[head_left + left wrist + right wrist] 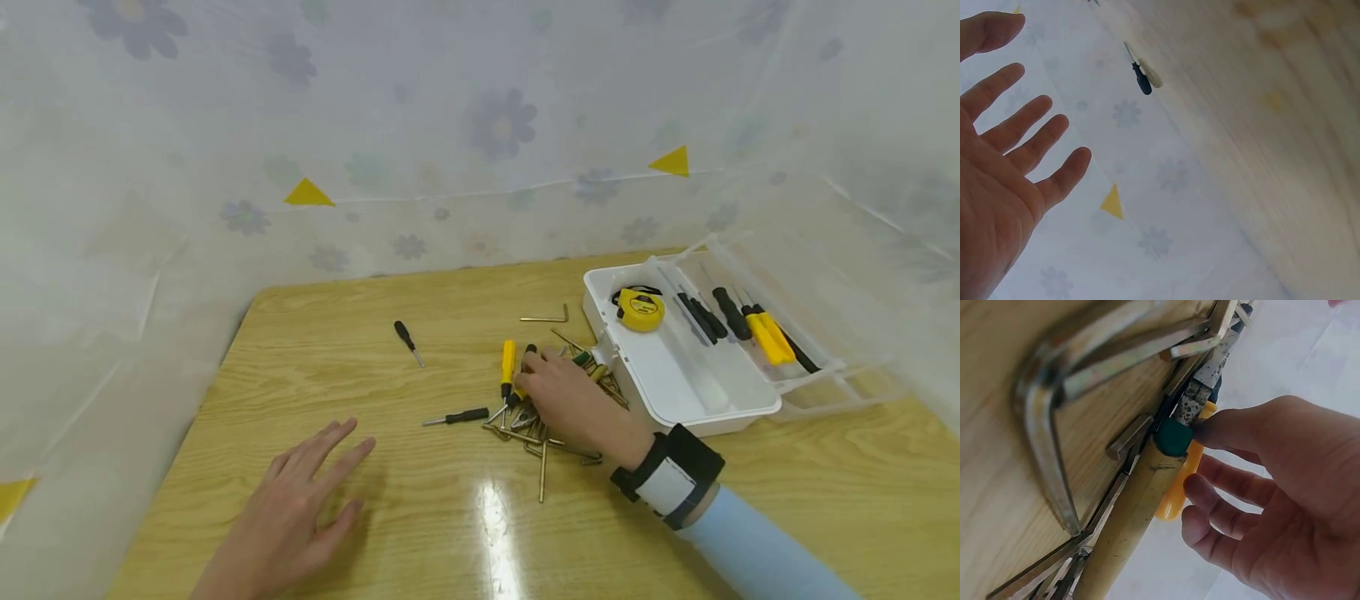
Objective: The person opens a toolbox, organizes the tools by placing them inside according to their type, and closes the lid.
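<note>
My right hand [566, 400] reaches into a pile of tools and brass-coloured hex keys [542, 471]. In the right wrist view its thumb lies against a yellow screwdriver handle [1175, 497] and close to the green part of the pliers [1172, 437]. The other fingers bend beside that handle; whether they pinch it is unclear. Another yellow-handled screwdriver [508, 360] lies just left of the fingertips. My left hand [288, 500] hovers at the lower left, its fingers spread and holding nothing. A small black screwdriver [467, 415] lies between the hands.
At the right, a white toolbox [678, 387] holds a yellow tape measure [641, 309] and several screwdrivers [768, 333]; its clear lid [795, 275] is swung back. Another black screwdriver [405, 335] and a lone hex key [543, 318] lie farther back. Flowered sheeting surrounds the table.
</note>
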The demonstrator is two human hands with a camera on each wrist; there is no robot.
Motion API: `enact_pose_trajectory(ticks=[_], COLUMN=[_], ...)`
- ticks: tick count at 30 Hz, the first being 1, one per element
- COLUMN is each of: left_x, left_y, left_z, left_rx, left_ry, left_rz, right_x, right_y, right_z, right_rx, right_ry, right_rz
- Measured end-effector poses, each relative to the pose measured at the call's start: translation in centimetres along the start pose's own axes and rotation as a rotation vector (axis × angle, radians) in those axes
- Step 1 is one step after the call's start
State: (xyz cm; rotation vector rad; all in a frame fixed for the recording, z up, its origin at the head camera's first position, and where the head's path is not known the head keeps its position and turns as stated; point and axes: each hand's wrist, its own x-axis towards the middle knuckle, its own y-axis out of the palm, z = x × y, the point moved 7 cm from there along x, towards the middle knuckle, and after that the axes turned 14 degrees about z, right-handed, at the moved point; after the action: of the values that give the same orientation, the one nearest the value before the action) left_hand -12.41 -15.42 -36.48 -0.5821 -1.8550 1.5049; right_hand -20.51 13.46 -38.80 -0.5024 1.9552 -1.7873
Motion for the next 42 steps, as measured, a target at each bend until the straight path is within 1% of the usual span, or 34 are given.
enact_pose_trajectory(ticks=[7, 12, 16, 19, 21, 24, 27, 30, 33, 35, 37, 39, 42], left_x=[0.0, 0.1, 0.1, 0.2, 0.2, 0.3, 0.3, 0.3, 0.4, 0.5, 0.5, 0.6, 0.5], left_y=[0.1, 0.1, 0.0, 0.0, 0.0, 0.0, 0.0, 0.0, 0.0, 0.0, 0.0, 0.0, 0.1], left_z=[-0.1, -0.1, -0.2, -0.3, -0.3, -0.3, -0.4, -0.4, -0.3, -0.3, -0.2, -0.3, -0.3], left_rx=[0.004, 0.003, -0.002, -0.006, -0.008, -0.009, -0.006, -0.001, 0.004, 0.006, 0.01, 0.01, 0.008], left_ry=[-0.007, 0.004, 0.006, 0.009, 0.01, 0.007, 0.005, 0.009, 0.007, 0.003, -0.001, 0.001, -0.003], left_rz=[0.001, -0.005, -0.013, -0.021, -0.025, -0.024, -0.02, -0.017, -0.006, 0.004, 0.013, 0.019, 0.028], right_x=[-0.2, -0.5, -1.2, -2.0, -2.6, -3.5, -4.5, -5.7, -6.8, -7.4, -8.1, -8.8, -10.2], right_y=[-0.1, -0.7, -1.5, -2.4, -3.0, -3.8, -4.5, -4.8, -5.0, -5.2, -5.4, -5.7, -6.2], right_z=[-0.2, -0.3, -0.5, -0.5, -0.6, -0.7, -1.0, -1.5, -2.1, -2.6, -3.2, -3.9, -5.1], right_rx=[0.03, 0.058, 0.15, 0.238, 0.273, 0.271, 0.26, 0.249, 0.238, 0.253, 0.293, 0.322, 0.336], right_ry=[0.021, 0.012, -0.005, -0.028, -0.053, -0.099, -0.126, -0.129, -0.112, -0.11, -0.115, -0.115, -0.101], right_rz=[0.024, -0.013, -0.048, -0.1, -0.149, -0.231, -0.29, -0.328, -0.352, -0.37, -0.391, -0.423, -0.476])
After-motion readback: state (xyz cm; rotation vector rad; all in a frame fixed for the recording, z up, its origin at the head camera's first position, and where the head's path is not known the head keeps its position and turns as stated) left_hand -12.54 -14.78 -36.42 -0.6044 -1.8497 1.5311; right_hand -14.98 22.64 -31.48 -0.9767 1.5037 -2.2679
